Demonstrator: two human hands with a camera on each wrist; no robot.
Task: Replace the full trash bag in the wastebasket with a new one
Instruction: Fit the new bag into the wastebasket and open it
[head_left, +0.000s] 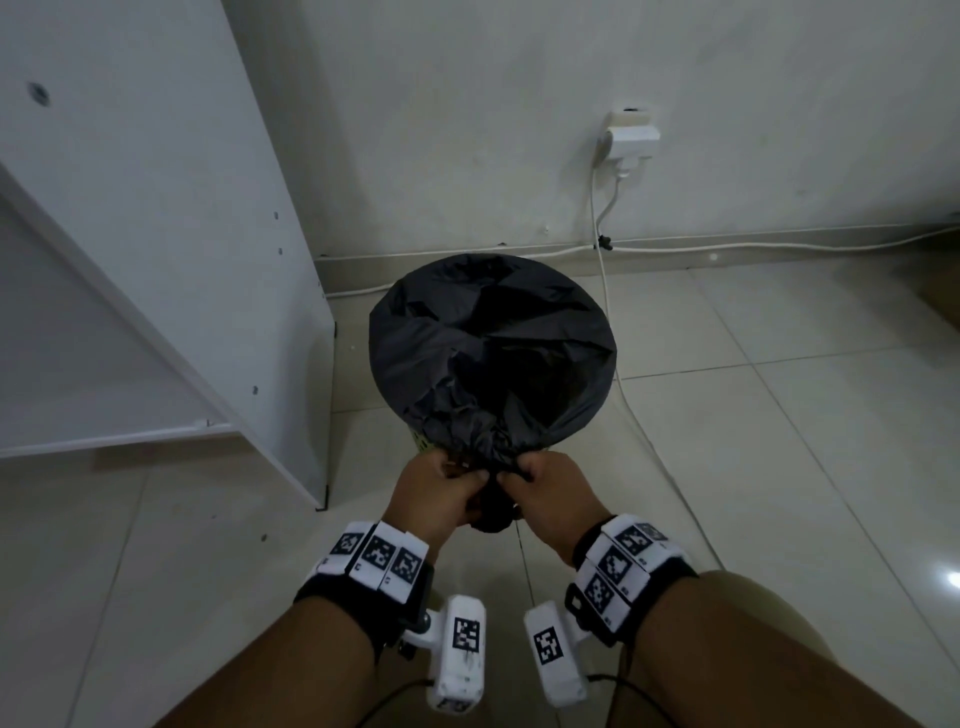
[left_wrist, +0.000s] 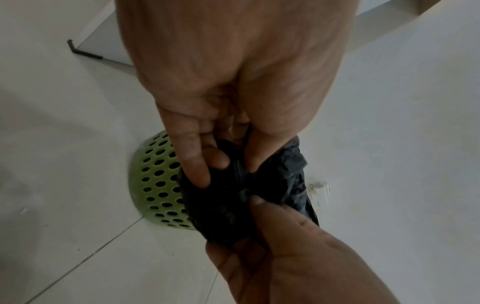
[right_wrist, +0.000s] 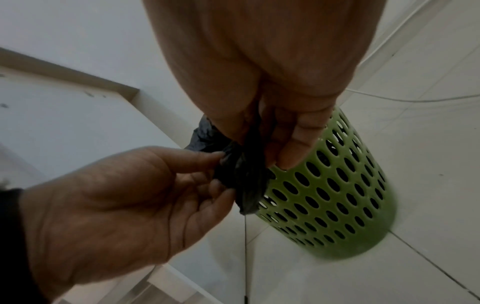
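A black trash bag (head_left: 493, 353) lines a green perforated wastebasket (right_wrist: 337, 185) that stands on the tiled floor. The bag's mouth is stretched over the rim, and its near edge is gathered into a bunch (head_left: 493, 467) just outside the rim. My left hand (head_left: 441, 488) and right hand (head_left: 540, 488) both pinch this bunch, side by side. In the left wrist view, my left hand (left_wrist: 221, 156) grips the black plastic (left_wrist: 228, 201) from above. In the right wrist view, my right hand (right_wrist: 265, 133) pinches the bunch (right_wrist: 241, 174) beside the basket's side.
A white shelf unit (head_left: 171, 223) stands close on the left of the basket. A wall socket with a plug (head_left: 628, 135) sits behind, and its white cable (head_left: 623, 395) runs down across the floor to the basket's right. Tiled floor (head_left: 779, 415) lies all around.
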